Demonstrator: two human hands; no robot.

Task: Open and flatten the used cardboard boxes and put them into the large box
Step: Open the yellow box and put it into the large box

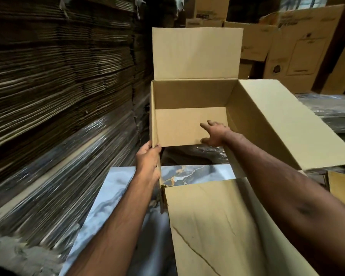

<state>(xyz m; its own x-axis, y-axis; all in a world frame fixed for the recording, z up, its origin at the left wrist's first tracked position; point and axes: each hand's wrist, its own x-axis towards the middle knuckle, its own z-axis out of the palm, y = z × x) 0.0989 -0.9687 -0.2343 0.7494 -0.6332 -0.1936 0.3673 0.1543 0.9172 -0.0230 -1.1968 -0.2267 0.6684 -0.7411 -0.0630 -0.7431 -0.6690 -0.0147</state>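
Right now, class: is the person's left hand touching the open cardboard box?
Touching. The head view shows the left hand gripping the cardboard box at its near-left corner edge.

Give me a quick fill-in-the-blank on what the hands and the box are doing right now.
1. The left hand grips the box's near-left ____.
2. The right hand reaches ____ the box, fingers spread.
3. The far flap stands ____.
4. Through the half-open bottom shows a marbled ____.

Missing: corner; inside; upright; tile

Head-worn wide-angle view looks forward and down, close over the hands.
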